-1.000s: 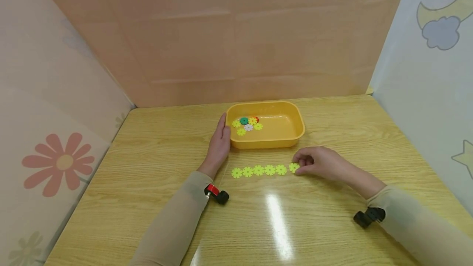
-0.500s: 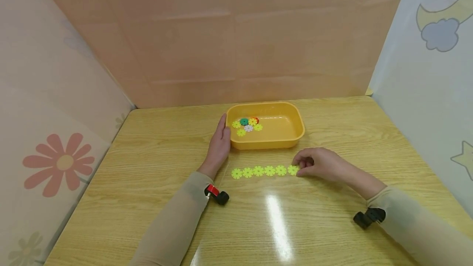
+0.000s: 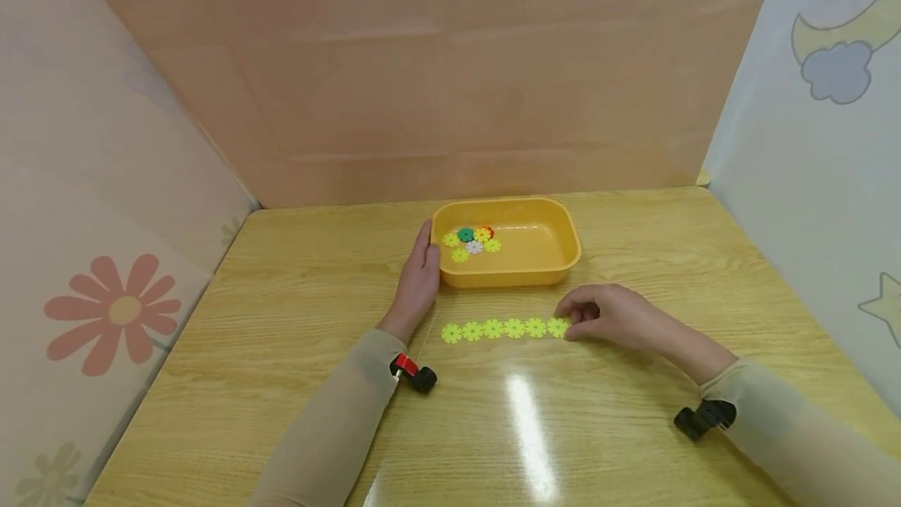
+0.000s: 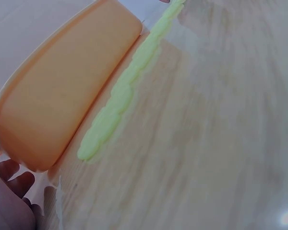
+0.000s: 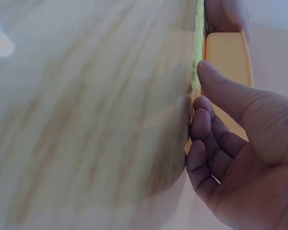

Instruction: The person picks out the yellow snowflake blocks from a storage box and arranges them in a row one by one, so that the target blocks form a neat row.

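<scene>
Nearest in my head view, 2 beige sleeves (image 3: 795,421) reach in over the wood-grain table (image 3: 211,413), with 1 black device (image 3: 693,422) at each cuff. Beyond them I have 6 yellow-green flower pieces (image 3: 493,329) lying flat in 1 row across the table. The right hand (image 3: 612,313) is at the row's right end, narrowed, thumb and fingers pinching the end piece. The other 5 lie between the 2 hands and look to touch edge to edge; I can't tell whether the 6th meets its neighbour. The left hand (image 3: 418,284) is just past the row's left end, clear of the pieces, gripping the left side of 1 yellow basin (image 3: 507,278). That basin sits upright behind the row. Inside it, gathered at the left hand's end, I count 7 more in view: 4 yellow pieces (image 3: 460,255), 1 white piece (image 3: 475,247), 1 green piece (image 3: 466,235) and 1 red piece (image 3: 491,232) partly covered by yellow. Farthest off I see 1 brownish back wall (image 3: 436,77).
</scene>
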Available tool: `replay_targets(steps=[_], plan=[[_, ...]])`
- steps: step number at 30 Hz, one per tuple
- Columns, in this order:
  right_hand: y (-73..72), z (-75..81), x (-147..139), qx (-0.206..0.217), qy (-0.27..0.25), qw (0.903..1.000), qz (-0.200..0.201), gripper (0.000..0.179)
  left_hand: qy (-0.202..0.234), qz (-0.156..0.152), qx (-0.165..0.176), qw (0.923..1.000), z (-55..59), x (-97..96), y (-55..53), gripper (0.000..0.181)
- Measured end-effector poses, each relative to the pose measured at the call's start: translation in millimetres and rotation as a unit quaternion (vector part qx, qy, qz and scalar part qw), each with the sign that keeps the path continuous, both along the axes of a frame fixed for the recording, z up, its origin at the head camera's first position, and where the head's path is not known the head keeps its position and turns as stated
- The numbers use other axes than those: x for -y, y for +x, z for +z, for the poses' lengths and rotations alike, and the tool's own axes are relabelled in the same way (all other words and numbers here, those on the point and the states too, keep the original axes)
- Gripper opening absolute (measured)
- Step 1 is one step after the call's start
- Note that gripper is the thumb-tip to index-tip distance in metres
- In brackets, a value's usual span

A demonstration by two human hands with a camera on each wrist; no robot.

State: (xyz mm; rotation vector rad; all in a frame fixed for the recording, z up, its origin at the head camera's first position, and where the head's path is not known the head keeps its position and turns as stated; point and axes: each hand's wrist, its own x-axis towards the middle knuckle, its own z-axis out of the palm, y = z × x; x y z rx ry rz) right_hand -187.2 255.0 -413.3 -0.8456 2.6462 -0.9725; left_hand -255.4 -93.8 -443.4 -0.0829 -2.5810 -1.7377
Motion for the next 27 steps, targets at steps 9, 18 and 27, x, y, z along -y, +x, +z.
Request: replay_targets(steps=[9, 18, 27], plan=[[-2.8, 8.5, 3, -0.02, -0.011, 0.9988, -0.043, 0.031, -0.01, 0.006, 0.004, 0.9999, -2.1, -0.2, -0.5, 0.062], [-14.1, 29.0, 22, -0.075, -0.032, 0.9945, -0.066, 0.033, -0.005, 0.008, 0.008, 0.9999, -0.1, 0.9, 0.3, 0.063], [-37.0, 43.4, 47, -0.093, -0.06, 0.9891, -0.097, 0.031, -0.009, 0.005, 0.008, 0.9999, 0.6, 0.1, 1.4, 0.065]])
